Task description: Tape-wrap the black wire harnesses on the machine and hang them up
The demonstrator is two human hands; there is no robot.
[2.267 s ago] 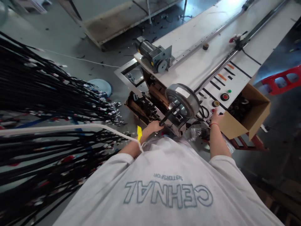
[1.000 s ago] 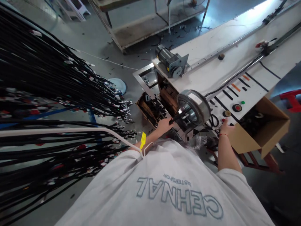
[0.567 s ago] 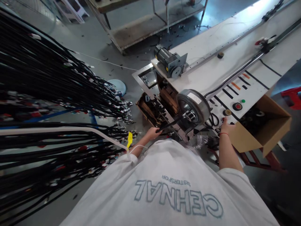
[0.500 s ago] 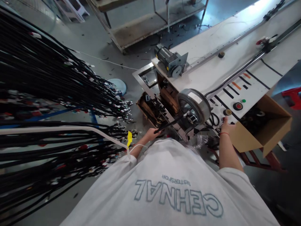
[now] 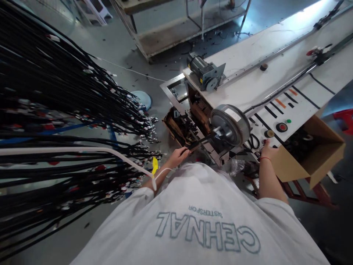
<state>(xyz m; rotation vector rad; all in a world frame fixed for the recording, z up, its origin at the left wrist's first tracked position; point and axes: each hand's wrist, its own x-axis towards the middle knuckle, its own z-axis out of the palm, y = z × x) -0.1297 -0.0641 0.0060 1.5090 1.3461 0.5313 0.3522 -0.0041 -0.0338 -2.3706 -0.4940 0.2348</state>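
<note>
My left hand is closed around one end of a black wire harness, left of the round machine head. From there the harness runs up and right to the hub of a large grey wheel-shaped head. At the bench's near edge, my right hand has its thumb held apart and its fingertips by a small red button. It holds nothing that I can see. Just beyond its fingertips lies a tape roll. A black-rimmed red button and a green button sit farther right.
Black wire harnesses with connectors hang at left. A motor stands on the white bench, which has black and orange strips. An open cardboard box is at right, another box below the bench end. Behind stands a metal-framed table.
My left hand has moved slightly right and up along with the harness, closer to the wheel. The right hand stays at the buttons. The whole view has shifted a little.
</note>
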